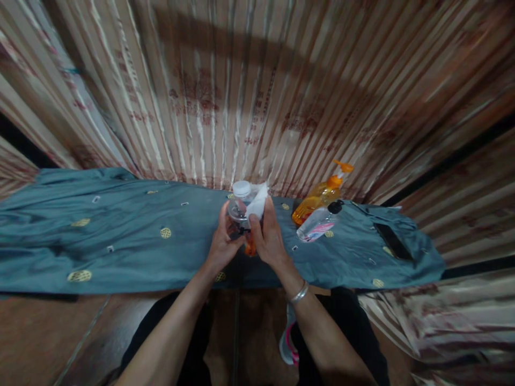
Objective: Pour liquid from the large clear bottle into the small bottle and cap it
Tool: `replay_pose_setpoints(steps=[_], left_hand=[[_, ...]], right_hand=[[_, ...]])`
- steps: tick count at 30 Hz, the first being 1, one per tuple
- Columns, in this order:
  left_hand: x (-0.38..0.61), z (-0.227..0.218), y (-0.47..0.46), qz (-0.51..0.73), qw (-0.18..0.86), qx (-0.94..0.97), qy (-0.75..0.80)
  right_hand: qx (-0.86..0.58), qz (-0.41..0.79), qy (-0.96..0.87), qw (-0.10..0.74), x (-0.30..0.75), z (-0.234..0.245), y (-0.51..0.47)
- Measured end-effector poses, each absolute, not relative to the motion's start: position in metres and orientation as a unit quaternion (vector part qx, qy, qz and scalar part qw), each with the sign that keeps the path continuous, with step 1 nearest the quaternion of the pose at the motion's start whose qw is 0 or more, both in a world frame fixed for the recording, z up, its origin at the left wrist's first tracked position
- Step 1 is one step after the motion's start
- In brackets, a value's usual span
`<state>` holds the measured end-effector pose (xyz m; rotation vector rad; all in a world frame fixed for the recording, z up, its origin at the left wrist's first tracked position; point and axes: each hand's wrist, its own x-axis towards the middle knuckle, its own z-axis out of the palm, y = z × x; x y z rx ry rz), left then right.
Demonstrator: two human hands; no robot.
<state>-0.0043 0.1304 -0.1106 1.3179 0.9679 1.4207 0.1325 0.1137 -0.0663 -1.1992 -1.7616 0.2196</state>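
Striped curtain (241, 96): hangs behind the work area. Teal cloth (120, 241): covers the bench, embroidered with gold motifs. Orange pump bottle (319, 198): lies tilted on the cloth, right of the hands. Clear bottle with black cap (319, 222): lies just beside it. Dark flat object (393, 241): rests near the cloth's right end. Left hand (223, 241): fingers wrapped around a clear white-capped bottle (240, 206), held above the cloth's centre. Right hand (267, 236): pinches a white tissue (257, 202) against the bottle.
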Motion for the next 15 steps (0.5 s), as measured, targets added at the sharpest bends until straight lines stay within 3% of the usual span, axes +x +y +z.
replay_pose_setpoints(steps=[8, 15], left_hand=[[0.0, -0.115, 0.136, 0.634, 0.468, 0.495, 0.366], [-0.007, -0.104, 0.135, 0.631, 0.505, 0.451, 0.378]], right_hand=[[-0.494, 0.044, -0.743, 0.45, 0.114, -0.076, 0.098], [-0.54, 0.183, -0.684, 0.454, 0.135, -0.135, 0.105]])
